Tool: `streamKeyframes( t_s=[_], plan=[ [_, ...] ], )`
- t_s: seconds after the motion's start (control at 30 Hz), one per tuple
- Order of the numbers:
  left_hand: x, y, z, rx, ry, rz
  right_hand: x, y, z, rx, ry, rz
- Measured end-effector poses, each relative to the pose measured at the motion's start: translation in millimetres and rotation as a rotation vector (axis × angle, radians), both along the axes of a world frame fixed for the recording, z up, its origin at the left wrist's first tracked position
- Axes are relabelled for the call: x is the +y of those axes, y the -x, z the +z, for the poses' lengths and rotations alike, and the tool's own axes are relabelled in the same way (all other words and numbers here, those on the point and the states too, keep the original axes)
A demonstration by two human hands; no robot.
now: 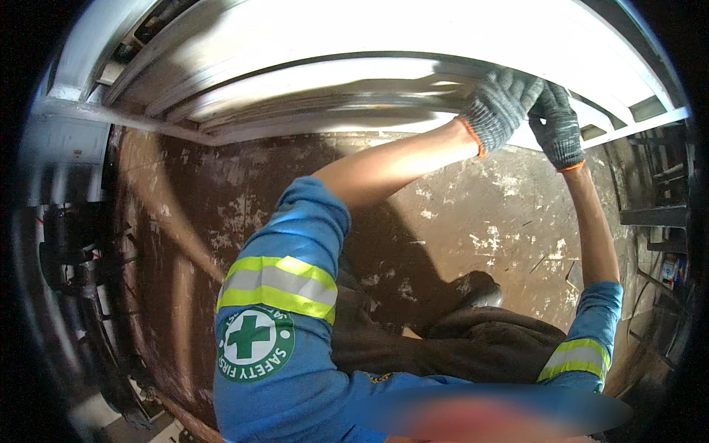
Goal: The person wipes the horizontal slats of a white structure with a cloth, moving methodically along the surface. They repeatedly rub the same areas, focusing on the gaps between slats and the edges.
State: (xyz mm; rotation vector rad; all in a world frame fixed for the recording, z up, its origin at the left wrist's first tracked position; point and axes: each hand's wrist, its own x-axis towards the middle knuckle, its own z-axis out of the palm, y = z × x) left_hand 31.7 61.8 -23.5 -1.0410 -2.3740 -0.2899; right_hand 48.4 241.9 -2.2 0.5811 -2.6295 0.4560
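Both hands wear grey knit gloves with orange cuffs and meet at the right part of a large white slatted panel or frame (295, 88). My left hand (498, 107) reaches across from the left, its fingers stretched and spread against the panel's inner rail. Beside it, nearly touching, my right hand (557, 129) has bent fingers drawn together at the same rail. Whatever lies between those fingertips is hidden by the gloves. Strong glare washes out the panel's upper face.
Below the panel lies a brown, scuffed floor or board (458, 214) with pale worn patches. My dark-trousered leg (487, 332) is folded on it. Dark racks (657, 214) line the right side. A pale box-like cabinet (70, 151) and dark clutter stand at left.
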Motion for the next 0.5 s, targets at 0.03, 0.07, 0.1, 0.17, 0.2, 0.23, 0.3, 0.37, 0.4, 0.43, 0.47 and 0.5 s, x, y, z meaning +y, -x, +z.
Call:
streamKeyframes(
  t_s=[0.03, 0.07, 0.1, 0.17, 0.2, 0.23, 0.3, 0.37, 0.4, 0.43, 0.47, 0.5],
  plan=[
    [3.6, 1.0, 0.0, 0.061, -0.003, 0.003, 3.7, -0.8, -0.4, 0.03, -0.059, 0.039],
    [6.6, 4.9, 4.6, 0.074, 0.061, 0.039, 3.5, 0.2, 4.2, 0.071, -0.116, 0.077],
    [10.8, 8.2, 10.3, 0.084, 0.123, 0.071, 6.7, 2.5, 0.1, 0.037, -0.138, 0.013],
    [8.5, 5.1, 13.1, 0.294, 0.118, 0.138, 12.2, 4.9, 0.2, 0.119, -0.242, 0.028],
    [4.9, 8.3, 9.2, 0.3, 0.11, 0.128, 12.9, 4.8, 1.1, 0.16, -0.294, 0.034],
    [0.0, 12.2, 5.2, 0.305, 0.101, 0.117, 10.8, 4.0, 0.6, 0.077, -0.288, -0.007],
    [-10.3, 14.4, 3.4, 0.303, 0.072, 0.066, 14.0, 4.5, 1.1, 0.111, -0.279, 0.045],
    [-25.3, 17.3, 1.2, 0.287, 0.071, 0.056, 18.1, 6.2, -4.9, 0.144, -0.263, 0.057],
    [-30.2, 18.9, 4.3, 0.283, 0.059, 0.04, 26.7, 8.3, -10.1, 0.162, -0.264, 0.033],
    [-40.4, 17.4, 4.7, 0.232, 0.126, 0.037, 34.6, 9.3, -13.8, 0.18, -0.265, 0.009],
    [-54.1, 13.7, 9.9, 0.131, 0.119, 0.031, 40.8, 8.8, -16.2, 0.202, -0.285, -0.019],
    [-81.4, 17.1, -3.5, 0.293, 0.101, -0.014, 41.6, 9.6, -17.8, 0.229, -0.297, -0.034]
  ],
)
